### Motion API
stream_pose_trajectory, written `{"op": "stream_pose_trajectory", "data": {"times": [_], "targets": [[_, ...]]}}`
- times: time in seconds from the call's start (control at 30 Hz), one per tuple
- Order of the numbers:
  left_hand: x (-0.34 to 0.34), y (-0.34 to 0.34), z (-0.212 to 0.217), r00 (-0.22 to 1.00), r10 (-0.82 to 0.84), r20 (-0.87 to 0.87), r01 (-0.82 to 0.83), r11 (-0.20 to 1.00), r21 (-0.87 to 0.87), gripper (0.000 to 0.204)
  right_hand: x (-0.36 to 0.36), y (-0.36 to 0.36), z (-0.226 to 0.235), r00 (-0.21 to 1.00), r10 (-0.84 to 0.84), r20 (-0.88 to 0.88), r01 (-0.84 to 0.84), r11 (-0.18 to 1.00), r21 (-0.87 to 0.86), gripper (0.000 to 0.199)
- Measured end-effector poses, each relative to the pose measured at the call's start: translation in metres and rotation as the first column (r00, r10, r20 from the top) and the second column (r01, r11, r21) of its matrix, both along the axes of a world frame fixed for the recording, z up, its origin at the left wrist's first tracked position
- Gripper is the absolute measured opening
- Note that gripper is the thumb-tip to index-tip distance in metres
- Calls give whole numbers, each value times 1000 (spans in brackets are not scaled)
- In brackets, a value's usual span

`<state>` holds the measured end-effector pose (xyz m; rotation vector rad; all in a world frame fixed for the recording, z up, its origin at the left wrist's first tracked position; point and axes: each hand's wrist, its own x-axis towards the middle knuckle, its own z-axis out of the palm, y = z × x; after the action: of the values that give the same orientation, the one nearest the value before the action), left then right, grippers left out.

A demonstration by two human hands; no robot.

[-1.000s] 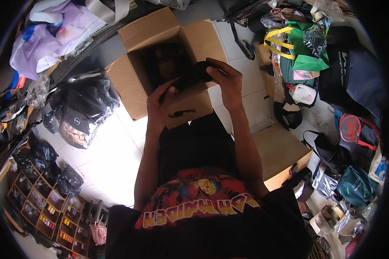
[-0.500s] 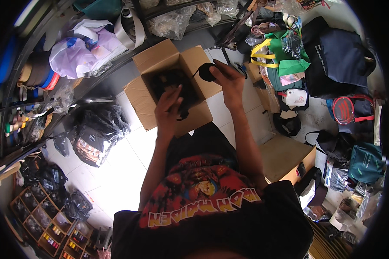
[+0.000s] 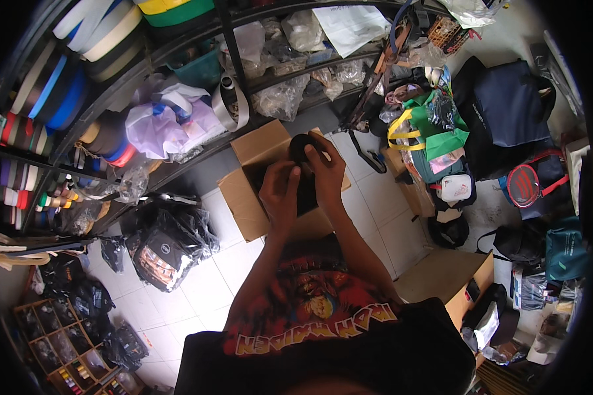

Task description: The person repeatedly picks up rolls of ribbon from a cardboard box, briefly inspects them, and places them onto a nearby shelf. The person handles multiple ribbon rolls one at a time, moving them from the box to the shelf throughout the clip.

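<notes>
A black roll of strap-like material [image 3: 301, 146] is gripped in my right hand [image 3: 327, 172], above the open cardboard box [image 3: 245, 205]. Thumb and fingers wrap its right side. Close beside it on the left, my left hand [image 3: 280, 192] has bent fingers drawn together with the thumb near the roll. Whatever lies between those fingertips is too small and dark to name. The box stands on the tiled floor in front of me with its flaps spread. Its dark contents are mostly hidden by my hands.
Shelves with strap rolls [image 3: 66, 92] line the left, with a white-purple plastic bag [image 3: 171, 125] beside them. Plastic-wrapped backpacks [image 3: 161, 247] lie left of the box. Bags, including a green one [image 3: 445, 141], crowd the right. Another cardboard box [image 3: 441, 280] stands near my right elbow.
My right hand has brought the black roll leftward over the box. My left hand has come up from the box's contents to meet it, and its fingers have drawn together. The view has shifted.
</notes>
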<state>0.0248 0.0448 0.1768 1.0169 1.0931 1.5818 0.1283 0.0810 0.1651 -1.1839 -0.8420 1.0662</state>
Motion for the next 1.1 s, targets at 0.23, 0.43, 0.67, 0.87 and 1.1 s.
{"op": "stream_pose_trajectory", "data": {"times": [0.23, 0.43, 0.67, 0.87, 1.1], "targets": [[-19, 26, 1, 999, 33, -26, -35, 997, -62, 26, 15, 5, 18, 979, 202, -4, -202, 977, -66, 41], [-26, 33, -14, 996, -61, 62, 66, 994, -83, 22, 27, 6, 25, 942, 334, -19, -334, 938, -88, 43], [-18, 30, -3, 993, 34, 109, -8, 971, -238, 30, 8, 2, 15, 956, 204, -212, -225, 971, -82, 45], [-16, 29, -18, 997, 66, -39, -73, 978, -196, 33, -7, 2, -10, 989, 130, -65, -128, 991, 25, 43], [-27, 22, -5, 972, -170, -163, 136, 970, -201, 28, 43, 10, 22, 863, 461, 207, -417, 881, -222, 38]]}}
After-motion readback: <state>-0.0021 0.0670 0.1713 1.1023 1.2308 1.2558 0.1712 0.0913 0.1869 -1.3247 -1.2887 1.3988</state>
